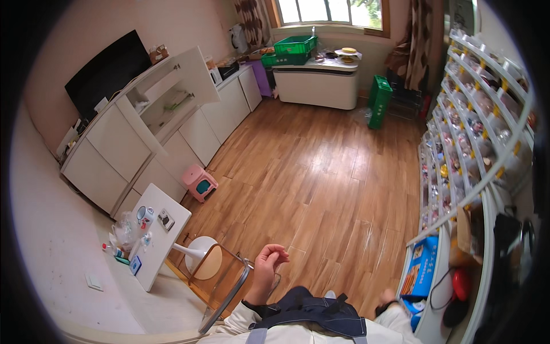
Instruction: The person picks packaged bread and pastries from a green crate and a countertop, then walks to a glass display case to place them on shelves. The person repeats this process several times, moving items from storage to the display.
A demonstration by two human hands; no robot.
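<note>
My left hand [270,260] is raised over the wood-look floor [300,193], its fingers curled in to the thumb, and nothing shows in it. Beside that forearm stands a folding chair [223,275] with a metal frame and a translucent amber panel. My right hand [388,296] hangs low at the right, blurred and partly hidden by its cuff; its fingers cannot be made out. Closest to it is a blue printed box [421,268] on the lower part of the right-hand shelving. A dark apron [309,311] covers my front.
At left, a small white table [165,241] holds a mug [145,215] and a phone [166,219]. A pink stool [200,182] stands before the white cabinets [172,148], one door swung out. Tiered racks [455,129] line the right. Green crates [296,45] top a white counter [316,88].
</note>
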